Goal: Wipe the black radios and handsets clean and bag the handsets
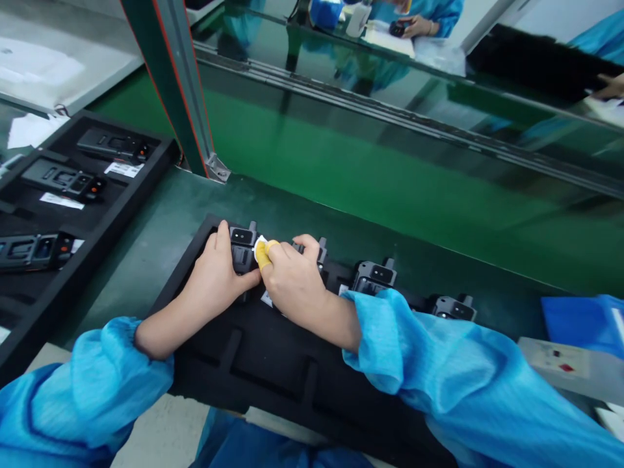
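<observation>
My left hand [209, 270] is closed around a black handheld radio [242, 250] with a stubby antenna, gripping it by its sides at the far left of a black foam tray [273, 351]. My right hand [297, 279], with yellow finger cots on its fingertips, pinches a small white wipe [260, 247] against the radio's right edge. Behind that hand a second radio [322, 253] is partly hidden. Farther right stand another radio [375, 274] and one more [453, 307], both partly covered by my right sleeve.
To the left, another black foam tray [156, 172] holds several radios and paper slips. A green post [180, 84] rises behind my tray. At right are a blue bin [580, 322] and a clear plastic box [575, 367]. Across the conveyor line, a co-worker's hand [419, 26] holds a dark object.
</observation>
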`<state>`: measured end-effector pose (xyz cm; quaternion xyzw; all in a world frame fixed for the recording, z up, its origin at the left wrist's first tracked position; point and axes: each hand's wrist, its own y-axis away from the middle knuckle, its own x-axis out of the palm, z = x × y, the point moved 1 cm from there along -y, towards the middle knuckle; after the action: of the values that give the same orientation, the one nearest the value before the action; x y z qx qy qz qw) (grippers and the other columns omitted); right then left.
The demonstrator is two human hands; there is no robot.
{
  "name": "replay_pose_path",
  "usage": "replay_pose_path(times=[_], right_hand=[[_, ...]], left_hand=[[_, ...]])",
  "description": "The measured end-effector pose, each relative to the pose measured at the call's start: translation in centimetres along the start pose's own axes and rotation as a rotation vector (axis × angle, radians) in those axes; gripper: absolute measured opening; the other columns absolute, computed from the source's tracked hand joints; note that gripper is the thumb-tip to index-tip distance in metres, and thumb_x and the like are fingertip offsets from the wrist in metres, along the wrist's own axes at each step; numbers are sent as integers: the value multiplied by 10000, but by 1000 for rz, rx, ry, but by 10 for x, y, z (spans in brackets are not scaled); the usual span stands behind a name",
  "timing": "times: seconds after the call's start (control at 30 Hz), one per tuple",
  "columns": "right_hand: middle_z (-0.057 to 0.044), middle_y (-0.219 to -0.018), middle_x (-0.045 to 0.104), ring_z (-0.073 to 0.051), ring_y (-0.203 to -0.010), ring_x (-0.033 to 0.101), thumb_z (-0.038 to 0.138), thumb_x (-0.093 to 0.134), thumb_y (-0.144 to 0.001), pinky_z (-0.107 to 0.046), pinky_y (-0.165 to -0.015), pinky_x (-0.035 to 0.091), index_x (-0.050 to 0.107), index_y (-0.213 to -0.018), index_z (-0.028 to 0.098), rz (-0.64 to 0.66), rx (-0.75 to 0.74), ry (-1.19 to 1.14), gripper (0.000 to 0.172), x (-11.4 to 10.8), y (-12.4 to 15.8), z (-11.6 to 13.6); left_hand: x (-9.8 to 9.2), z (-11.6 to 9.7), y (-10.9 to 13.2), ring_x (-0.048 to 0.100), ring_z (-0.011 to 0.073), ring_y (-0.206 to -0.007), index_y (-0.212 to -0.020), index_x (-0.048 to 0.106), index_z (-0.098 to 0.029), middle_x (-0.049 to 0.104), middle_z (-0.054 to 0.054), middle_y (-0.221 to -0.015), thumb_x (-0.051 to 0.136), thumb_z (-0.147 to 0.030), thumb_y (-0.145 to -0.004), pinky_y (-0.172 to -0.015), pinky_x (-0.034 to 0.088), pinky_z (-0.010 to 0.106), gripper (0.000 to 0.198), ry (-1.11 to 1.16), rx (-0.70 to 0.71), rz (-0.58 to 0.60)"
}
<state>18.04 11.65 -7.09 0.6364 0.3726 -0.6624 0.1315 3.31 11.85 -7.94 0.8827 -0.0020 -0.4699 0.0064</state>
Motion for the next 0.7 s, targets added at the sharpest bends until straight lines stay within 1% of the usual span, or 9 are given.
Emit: replay_pose_path(times=[0.13, 0.2, 0.3, 0.4, 0.47, 0.57, 0.63, 0.7], right_hand=[[-36, -795, 585, -148, -731, 450, 63, 409, -866, -405, -866, 164, 686, -756, 180, 133, 81, -50, 320, -3, -19, -10], [-45, -838, 591, -145, -742, 455, 67, 395, -873, -408, -855, 164, 693, -803, 178, 160, 149, -62, 326, -9, -26, -19], [-50, -876, 586, -147, -757, 455, 63, 391, -859, -408, -829, 169, 693, -854, 183, 136, 222, -67, 325, -18, -25, -32], [-54, -869, 579, -146, -752, 442, 54, 413, -822, -405, -805, 175, 691, -799, 174, 99, 252, -52, 304, -22, -15, -42], [-56, -853, 579, -144, -740, 431, 43, 424, -795, -402, -794, 179, 688, -766, 169, 87, 257, -40, 294, -24, -8, -47], [-55, -844, 584, -140, -729, 431, 26, 435, -760, -396, -788, 181, 695, -788, 172, 83, 246, -28, 300, -28, 0, -50], [-49, -833, 585, -137, -726, 444, 19, 440, -743, -391, -788, 178, 703, -806, 176, 81, 240, -31, 313, -31, 5, -51], [-41, -818, 585, -134, -718, 455, 16, 443, -734, -387, -789, 176, 709, -810, 179, 61, 234, -35, 321, -35, 11, -51]], left_hand=[[-4, 0, -1, 544, 349, -1117, -1378, 288, -61, 551, 197, -1181, 707, -435, -629, -912, 451, 469, 936, -35, 6, 4], [-5, 0, -1, 538, 348, -1122, -1371, 297, -50, 561, 195, -1169, 703, -444, -638, -925, 443, 472, 926, -48, 22, 11], [-6, -1, -1, 528, 339, -1145, -1376, 308, -73, 566, 181, -1183, 701, -460, -641, -951, 429, 463, 919, -48, 34, 2], [-6, -1, -1, 517, 340, -1168, -1372, 322, -52, 566, 200, -1206, 705, -453, -635, -982, 407, 467, 922, -38, 17, -10], [-7, -1, -1, 521, 339, -1170, -1359, 351, -58, 580, 194, -1198, 711, -439, -624, -994, 400, 472, 903, -13, -1, -18], [-12, 1, -1, 523, 326, -1189, -1342, 395, -108, 584, 162, -1226, 712, -418, -608, -1009, 399, 459, 858, 67, -59, -52], [-17, 1, 0, 516, 318, -1207, -1342, 402, -108, 566, 164, -1267, 707, -415, -606, -1023, 393, 446, 855, 134, -114, -80], [-21, -1, 4, 514, 312, -1213, -1348, 398, -101, 558, 167, -1284, 705, -415, -604, -1033, 387, 445, 864, 207, -137, -103]])
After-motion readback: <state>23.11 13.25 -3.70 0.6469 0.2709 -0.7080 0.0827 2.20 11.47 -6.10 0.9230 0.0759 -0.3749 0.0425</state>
